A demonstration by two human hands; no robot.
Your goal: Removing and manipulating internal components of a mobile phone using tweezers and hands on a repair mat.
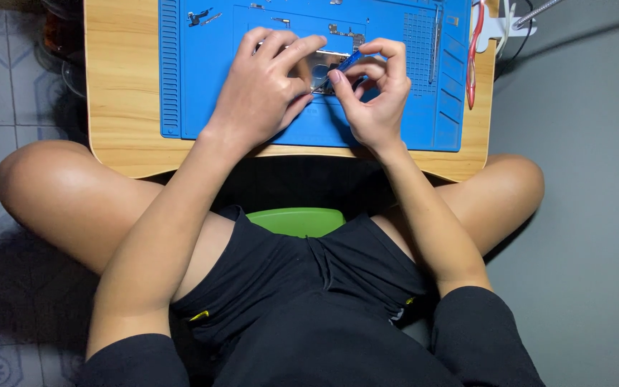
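- Overhead, the blue work mat (395,115) serves as the landmark; it lies on a small wooden lap table (120,86) and covers most of its top.
- Left hand (263,86) rests palm down near the mat's middle, fingers curled forward over a small opened device (322,66) and pressing on it. Only a shiny, pale patch of the device shows between the two hands; its outline and its long axis cannot be told.
- Right hand (374,93) sits just beside the left, toward the mat's right half, thumb and forefinger pinched on a thin blue tool (347,61).
- The tool's long axis runs on a diagonal: upper end toward the mat's far right, lower tip pointing down and left at the device's near edge. Whether the tip touches the device cannot be told, as fingers cover the spot.
- Small metal parts (344,31) lie on the mat's far edge, beyond the hands; a few more (198,16) sit at its far left corner.
- A slim grey tool (435,43) lies in the mat's right-hand ribbed area, long axis running near to far.
- Red-handled tweezers or cutters (472,54) lie just off the mat's right edge, also lengthwise near to far.
- Below the mat's near edge: the person's crossed bare legs, black shorts, and a green object (299,220) under the table.
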